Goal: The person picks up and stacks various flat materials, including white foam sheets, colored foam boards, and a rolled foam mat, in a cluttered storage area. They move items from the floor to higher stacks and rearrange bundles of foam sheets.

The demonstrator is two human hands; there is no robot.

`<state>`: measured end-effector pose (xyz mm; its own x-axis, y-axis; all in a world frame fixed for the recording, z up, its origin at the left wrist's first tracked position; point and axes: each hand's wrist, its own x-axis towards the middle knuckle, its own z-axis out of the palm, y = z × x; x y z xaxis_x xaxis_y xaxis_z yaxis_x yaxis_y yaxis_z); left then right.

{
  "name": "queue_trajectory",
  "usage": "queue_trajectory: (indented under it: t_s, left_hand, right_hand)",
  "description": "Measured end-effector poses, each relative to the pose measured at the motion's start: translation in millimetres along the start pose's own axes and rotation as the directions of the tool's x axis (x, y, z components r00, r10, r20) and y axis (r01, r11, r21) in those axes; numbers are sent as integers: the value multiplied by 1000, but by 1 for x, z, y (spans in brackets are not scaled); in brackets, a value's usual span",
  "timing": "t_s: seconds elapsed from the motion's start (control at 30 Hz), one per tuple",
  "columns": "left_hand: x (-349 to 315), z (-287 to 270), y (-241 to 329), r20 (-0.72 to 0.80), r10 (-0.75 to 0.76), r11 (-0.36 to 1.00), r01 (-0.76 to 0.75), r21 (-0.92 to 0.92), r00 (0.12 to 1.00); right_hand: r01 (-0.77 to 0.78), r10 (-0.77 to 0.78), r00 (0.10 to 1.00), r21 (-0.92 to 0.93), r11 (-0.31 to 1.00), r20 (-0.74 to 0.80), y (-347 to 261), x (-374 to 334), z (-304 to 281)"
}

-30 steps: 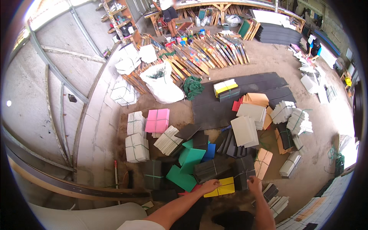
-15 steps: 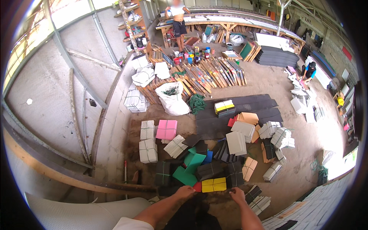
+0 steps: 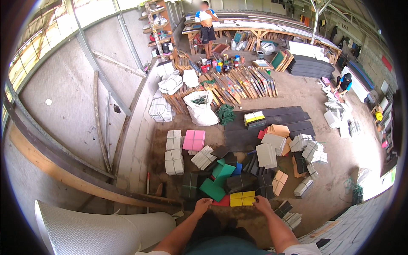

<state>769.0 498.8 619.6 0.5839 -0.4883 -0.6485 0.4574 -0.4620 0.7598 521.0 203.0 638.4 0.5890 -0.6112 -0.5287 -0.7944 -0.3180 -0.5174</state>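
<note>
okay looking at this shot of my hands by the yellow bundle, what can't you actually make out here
Head view only:
- Left hand and right hand: too small to tell whether the fingers grip the yellow bundle or just touch it.
- Red piece: mostly hidden under the yellow bundle and the green bundle.
- Paint cans: too small to tell contents.

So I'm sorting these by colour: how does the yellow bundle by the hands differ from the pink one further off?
The yellow bundle lies between both hands, the right hand at its edge; the pink bundle lies untouched, far up the floor. Yellow looks long and narrow, pink squarer. Both are flat stacks tied with string.
</note>
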Motion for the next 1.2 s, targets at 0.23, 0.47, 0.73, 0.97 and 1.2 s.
queue_trajectory:
  t_s: [0.23,0.47,0.73,0.97,1.2]
  left_hand:
    - [13,-46,22,24,15,1000,-14,-25,1000]
    - [21,-139,8,-57,13,999,-16,-52,998]
    - [22,-198,-7,-223,-36,998,25,-52,974]
    - [8,-185,-27,-307,-199,943,96,-319,931]
    - [-6,-178,-7,-323,-182,968,111,-225,929]
  right_hand:
    - [-14,14,1000,-33,999,-1,-58,22,9]
    - [51,-50,999,-56,997,4,-152,46,50]
    - [278,-279,960,45,960,36,-218,77,94]
    - [364,-358,922,-14,931,147,-214,113,94]
    - [345,-343,932,6,939,117,-193,132,85]
